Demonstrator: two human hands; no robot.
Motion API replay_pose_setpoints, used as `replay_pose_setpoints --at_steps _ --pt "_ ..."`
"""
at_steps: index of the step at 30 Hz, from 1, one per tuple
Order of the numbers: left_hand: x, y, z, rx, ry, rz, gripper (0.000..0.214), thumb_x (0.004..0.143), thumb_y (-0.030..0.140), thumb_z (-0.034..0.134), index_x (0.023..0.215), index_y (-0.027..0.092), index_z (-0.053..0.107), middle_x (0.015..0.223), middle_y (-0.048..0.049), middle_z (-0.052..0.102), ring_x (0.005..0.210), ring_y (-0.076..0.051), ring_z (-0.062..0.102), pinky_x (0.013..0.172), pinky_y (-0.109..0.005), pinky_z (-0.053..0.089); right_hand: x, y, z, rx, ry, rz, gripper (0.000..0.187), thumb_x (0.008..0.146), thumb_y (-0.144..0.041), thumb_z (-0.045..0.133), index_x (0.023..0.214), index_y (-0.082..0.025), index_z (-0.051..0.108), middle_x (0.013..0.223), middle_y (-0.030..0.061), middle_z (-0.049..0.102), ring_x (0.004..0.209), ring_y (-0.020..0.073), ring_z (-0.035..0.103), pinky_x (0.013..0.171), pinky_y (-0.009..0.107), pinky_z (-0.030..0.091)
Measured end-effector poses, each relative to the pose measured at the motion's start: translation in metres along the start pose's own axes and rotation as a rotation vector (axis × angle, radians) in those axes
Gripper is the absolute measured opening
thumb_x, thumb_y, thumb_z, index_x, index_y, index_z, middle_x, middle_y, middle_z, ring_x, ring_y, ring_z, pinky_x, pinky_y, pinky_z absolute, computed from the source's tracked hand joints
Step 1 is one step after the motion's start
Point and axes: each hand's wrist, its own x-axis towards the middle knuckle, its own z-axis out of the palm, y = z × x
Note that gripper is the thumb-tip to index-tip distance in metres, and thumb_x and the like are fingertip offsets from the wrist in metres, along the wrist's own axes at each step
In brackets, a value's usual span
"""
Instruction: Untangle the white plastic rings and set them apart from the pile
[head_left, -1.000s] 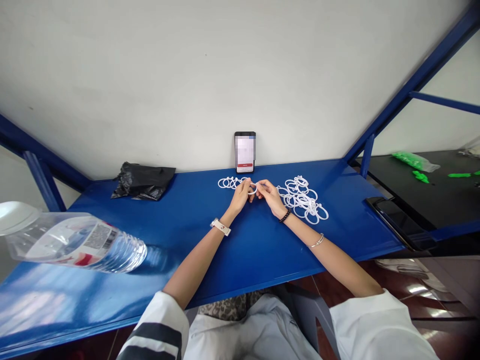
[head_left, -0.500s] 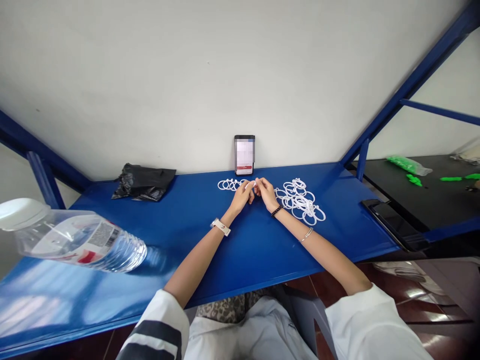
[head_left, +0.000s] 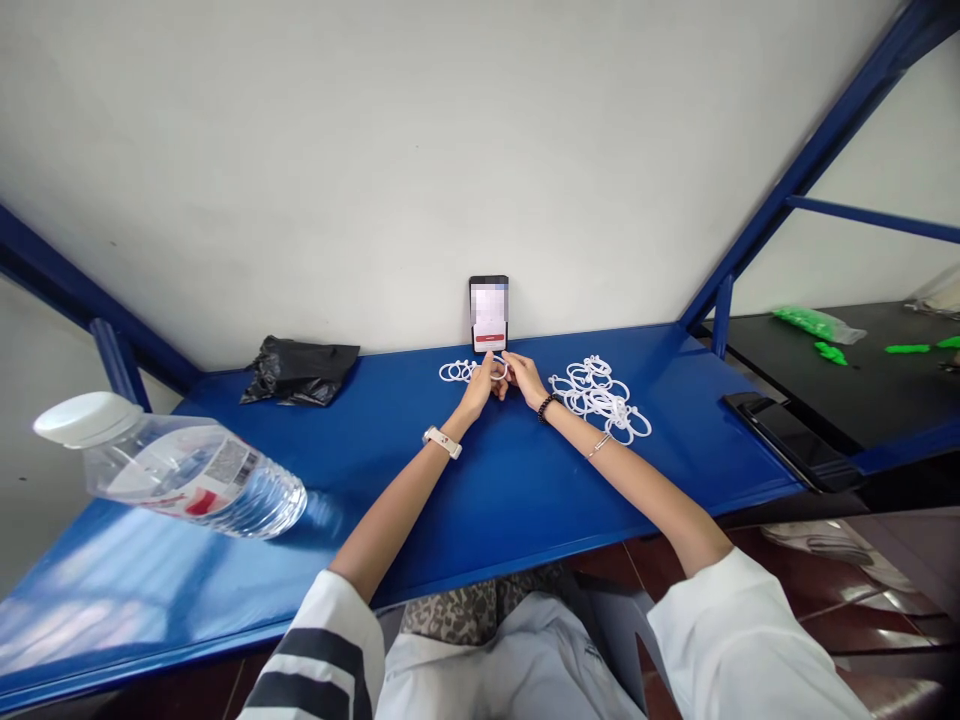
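My left hand (head_left: 481,387) and my right hand (head_left: 523,379) meet at the back of the blue table (head_left: 420,470), fingers pinched together on a white plastic ring (head_left: 497,366). That ring is at the right end of a short chain of linked white rings (head_left: 459,371) lying to the left of my hands. A loose pile of white rings (head_left: 600,400) lies just right of my right wrist.
A phone (head_left: 488,313) leans upright against the wall behind my hands. A crumpled black bag (head_left: 300,371) lies at the back left. A clear water bottle (head_left: 172,467) stands close at the left. A dark tablet (head_left: 780,432) rests on the table's right edge.
Both hands have slid a little farther back toward the phone, still pinching the ring. The view has shifted slightly.
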Motion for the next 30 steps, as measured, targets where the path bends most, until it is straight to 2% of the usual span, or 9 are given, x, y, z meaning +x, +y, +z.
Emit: replay_pose_setpoints --at_steps 7,15,21,25,30 --pt "0.006 -0.002 -0.006 -0.055 -0.057 -0.049 0.059 0.092 0.062 0.027 0.064 0.016 0.051 0.045 -0.0004 0.051 0.040 -0.010 0.047 0.049 -0.023 0.038 0.001 0.000 -0.008 0.090 -0.042 0.072 0.053 0.076 -0.065 0.054 0.052 -0.019 0.045 0.048 -0.0018 0.046 0.043 0.0084 0.036 0.044 0.024 0.022" --pt "0.004 -0.006 -0.007 -0.095 -0.032 -0.001 0.060 0.091 0.063 0.027 0.061 0.017 0.050 0.046 -0.0008 0.052 0.041 -0.010 0.046 0.048 -0.024 0.036 -0.007 -0.001 -0.010 0.116 -0.132 0.059 0.038 0.080 -0.053 0.051 0.063 -0.019 0.052 0.050 -0.0021 0.051 0.044 0.0092 0.041 0.046 0.023 0.027" --pt "0.002 -0.006 -0.007 -0.119 -0.019 0.034 0.060 0.091 0.064 0.028 0.060 0.017 0.050 0.047 -0.0016 0.053 0.041 -0.010 0.046 0.048 -0.024 0.037 -0.013 -0.002 -0.010 0.070 -0.136 0.046 0.026 0.077 -0.045 0.059 0.076 -0.021 0.051 0.051 -0.0060 0.052 0.046 0.0090 0.045 0.046 0.021 0.030" --pt "0.002 -0.007 -0.007 -0.122 -0.017 0.044 0.060 0.091 0.064 0.030 0.061 0.017 0.051 0.047 -0.0016 0.053 0.041 -0.010 0.047 0.047 -0.024 0.037 -0.013 -0.001 -0.009 0.051 -0.121 0.028 0.030 0.078 -0.049 0.060 0.090 -0.023 0.053 0.052 -0.0077 0.052 0.046 0.0092 0.046 0.046 0.021 0.032" --pt "0.001 -0.007 -0.006 -0.087 0.002 0.038 0.058 0.091 0.064 0.030 0.062 0.017 0.049 0.047 -0.0005 0.052 0.041 -0.010 0.046 0.047 -0.024 0.037 -0.015 -0.002 -0.009 0.038 -0.100 -0.029 0.035 0.078 -0.056 0.060 0.088 -0.023 0.053 0.052 -0.0076 0.051 0.046 0.0086 0.045 0.046 0.021 0.032"
